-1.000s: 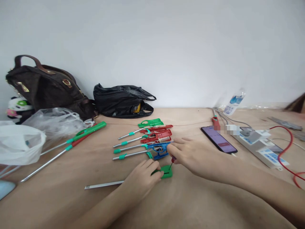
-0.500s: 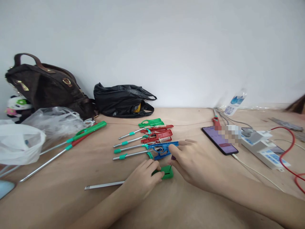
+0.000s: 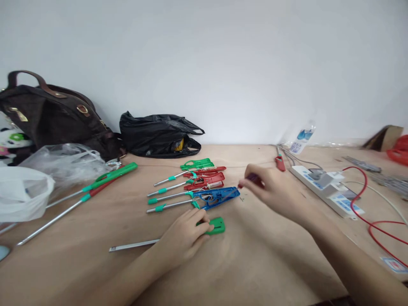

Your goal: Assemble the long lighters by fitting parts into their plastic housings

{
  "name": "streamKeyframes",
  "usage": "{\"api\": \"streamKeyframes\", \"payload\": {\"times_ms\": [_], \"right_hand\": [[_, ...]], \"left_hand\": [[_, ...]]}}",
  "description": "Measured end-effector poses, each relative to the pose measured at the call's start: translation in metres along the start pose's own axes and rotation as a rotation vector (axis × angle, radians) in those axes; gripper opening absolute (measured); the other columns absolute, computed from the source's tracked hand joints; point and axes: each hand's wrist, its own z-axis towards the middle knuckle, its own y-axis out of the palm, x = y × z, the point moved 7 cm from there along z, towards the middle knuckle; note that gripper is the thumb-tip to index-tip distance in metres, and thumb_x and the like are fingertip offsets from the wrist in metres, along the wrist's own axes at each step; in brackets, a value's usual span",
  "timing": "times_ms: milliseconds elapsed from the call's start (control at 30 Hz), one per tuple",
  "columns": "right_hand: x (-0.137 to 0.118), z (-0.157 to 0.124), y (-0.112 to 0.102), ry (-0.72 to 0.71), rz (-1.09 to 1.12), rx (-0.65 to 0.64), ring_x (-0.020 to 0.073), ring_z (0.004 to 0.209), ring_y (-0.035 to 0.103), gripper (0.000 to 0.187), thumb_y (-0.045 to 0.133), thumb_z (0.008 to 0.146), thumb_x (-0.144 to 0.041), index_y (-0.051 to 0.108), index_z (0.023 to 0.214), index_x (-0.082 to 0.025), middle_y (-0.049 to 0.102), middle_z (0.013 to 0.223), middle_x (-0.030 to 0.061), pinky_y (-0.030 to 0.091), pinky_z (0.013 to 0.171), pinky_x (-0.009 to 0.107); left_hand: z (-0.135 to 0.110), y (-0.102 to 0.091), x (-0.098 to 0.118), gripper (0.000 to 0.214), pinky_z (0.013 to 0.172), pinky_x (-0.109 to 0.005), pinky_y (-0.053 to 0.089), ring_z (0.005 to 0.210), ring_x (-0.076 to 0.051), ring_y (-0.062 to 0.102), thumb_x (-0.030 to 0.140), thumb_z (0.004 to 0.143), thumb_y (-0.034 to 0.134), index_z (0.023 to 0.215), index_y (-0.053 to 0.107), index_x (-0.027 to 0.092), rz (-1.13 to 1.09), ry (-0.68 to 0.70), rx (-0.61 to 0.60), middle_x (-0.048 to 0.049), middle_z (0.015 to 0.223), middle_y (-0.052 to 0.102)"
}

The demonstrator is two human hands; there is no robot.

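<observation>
Left hand: my left hand (image 3: 183,233) lies curled over the green handle (image 3: 218,225), gripping it against the tabletop (image 3: 255,259).
Green handle: it is flat on the table in front of me, its far end showing past my fingers; a metal rod (image 3: 134,245) runs out leftward from under my hand.
Right hand: my right hand (image 3: 274,189) is closed around a dark red screwdriver (image 3: 255,179), raised right of the green handle, its shaft slanting down leftward over the blue handles.
Small bits: some tiny pieces (image 3: 242,199), too small to name, lie just beside the blue handles.
Row beyond: blue handles (image 3: 234,192), then red handles (image 3: 218,180), then a green casing (image 3: 197,163).
Right side: a white power strip (image 3: 339,205) with a red cable (image 3: 363,182).
Back: a black plastic bag (image 3: 153,134) and a tilted bottle (image 3: 302,136), near the wall (image 3: 223,63).
</observation>
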Motion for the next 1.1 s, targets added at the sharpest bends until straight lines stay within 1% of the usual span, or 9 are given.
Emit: {"api": "streamKeyframes", "payload": {"times_ms": [67, 133, 200, 367, 633, 833, 967, 1033, 1100], "right_hand": [[0.025, 0.008, -0.009, 0.105, -0.02, 0.171, 0.0172, 0.061, 0.06, 0.018, 0.049, 0.093, -0.035, 0.054, 0.083, -0.021, 0.066, 0.071, 0.0021, 0.034, 0.055, 0.026], [0.046, 0.013, -0.003, 0.179, -0.131, 0.259, 0.0202, 0.069, 0.062, 0.012, 0.052, 0.091, -0.032, 0.053, 0.086, -0.02, 0.067, 0.075, 0.0046, 0.033, 0.056, 0.026], [0.064, 0.016, 0.018, 0.247, -0.275, 0.208, 0.0222, 0.073, 0.063, 0.009, 0.051, 0.091, -0.028, 0.052, 0.089, -0.02, 0.068, 0.078, 0.0064, 0.03, 0.055, 0.027], [0.093, 0.013, 0.073, 0.316, -0.488, -0.078, 0.0231, 0.078, 0.065, 0.013, 0.046, 0.094, -0.026, 0.056, 0.095, -0.017, 0.069, 0.083, 0.0101, 0.03, 0.055, 0.028], [0.105, 0.008, 0.09, 0.225, -0.478, -0.147, 0.0257, 0.096, 0.061, 0.02, 0.045, 0.094, -0.022, 0.062, 0.09, -0.013, 0.066, 0.097, 0.0165, 0.04, 0.073, 0.032], [0.092, 0.012, 0.085, 0.184, -0.471, -0.114, 0.031, 0.104, 0.055, 0.023, 0.045, 0.094, -0.025, 0.062, 0.101, -0.01, 0.064, 0.105, 0.0182, 0.04, 0.081, 0.039], [0.055, 0.02, 0.085, -0.022, -0.31, -0.151, 0.0265, 0.101, 0.056, 0.02, 0.046, 0.094, -0.02, 0.064, 0.102, -0.012, 0.067, 0.105, 0.013, 0.039, 0.087, 0.039], [0.038, 0.022, 0.092, -0.124, -0.207, -0.235, 0.0264, 0.103, 0.056, 0.016, 0.055, 0.091, -0.02, 0.064, 0.103, -0.014, 0.067, 0.108, 0.0108, 0.039, 0.089, 0.04], [0.025, 0.024, 0.1, -0.219, -0.136, -0.285, 0.0282, 0.111, 0.053, 0.025, 0.066, 0.084, -0.022, 0.064, 0.108, -0.016, 0.064, 0.116, 0.0104, 0.038, 0.095, 0.043]], "left_hand": [[0.0, 0.001, -0.001, 0.017, 0.072, -0.032, 0.045, 0.085, -0.02, 0.055, 0.01, 0.088, 0.05, 0.099, 0.06, 0.019, -0.014, -0.006, -0.007, -0.0066, 0.098, 0.057], [-0.001, 0.001, -0.001, 0.019, 0.074, -0.034, 0.046, 0.087, -0.021, 0.056, 0.009, 0.088, 0.05, 0.101, 0.06, 0.019, -0.034, -0.003, -0.012, -0.0072, 0.1, 0.058], [-0.001, 0.001, 0.0, 0.023, 0.077, -0.035, 0.048, 0.091, -0.022, 0.057, 0.009, 0.087, 0.05, 0.105, 0.059, 0.019, -0.069, 0.014, -0.023, -0.0077, 0.104, 0.058], [-0.002, 0.002, 0.008, 0.031, 0.086, -0.037, 0.049, 0.1, -0.023, 0.057, 0.011, 0.087, 0.05, 0.115, 0.057, 0.022, -0.103, 0.063, -0.082, -0.0083, 0.113, 0.059], [-0.001, -0.001, 0.026, 0.029, 0.079, -0.031, 0.05, 0.093, -0.021, 0.058, 0.011, 0.087, 0.049, 0.113, 0.057, 0.022, -0.078, 0.135, -0.144, -0.0075, 0.106, 0.06], [-0.001, 0.0, 0.026, 0.032, 0.08, -0.03, 0.048, 0.092, -0.019, 0.058, 0.012, 0.085, 0.052, 0.115, 0.055, 0.024, -0.12, 0.133, -0.168, -0.006, 0.106, 0.059], [0.0, 0.002, 0.022, 0.032, 0.081, -0.028, 0.048, 0.094, -0.019, 0.057, 0.013, 0.087, 0.052, 0.117, 0.055, 0.024, -0.169, 0.131, -0.184, -0.006, 0.108, 0.058], [0.001, 0.003, 0.021, 0.031, 0.083, -0.028, 0.048, 0.097, -0.019, 0.057, 0.012, 0.088, 0.051, 0.116, 0.056, 0.023, -0.174, 0.119, -0.186, -0.0064, 0.11, 0.058], [0.002, 0.004, 0.022, 0.029, 0.085, -0.028, 0.047, 0.098, -0.019, 0.057, 0.012, 0.089, 0.05, 0.115, 0.057, 0.023, -0.168, 0.113, -0.183, -0.0062, 0.111, 0.059]]}}
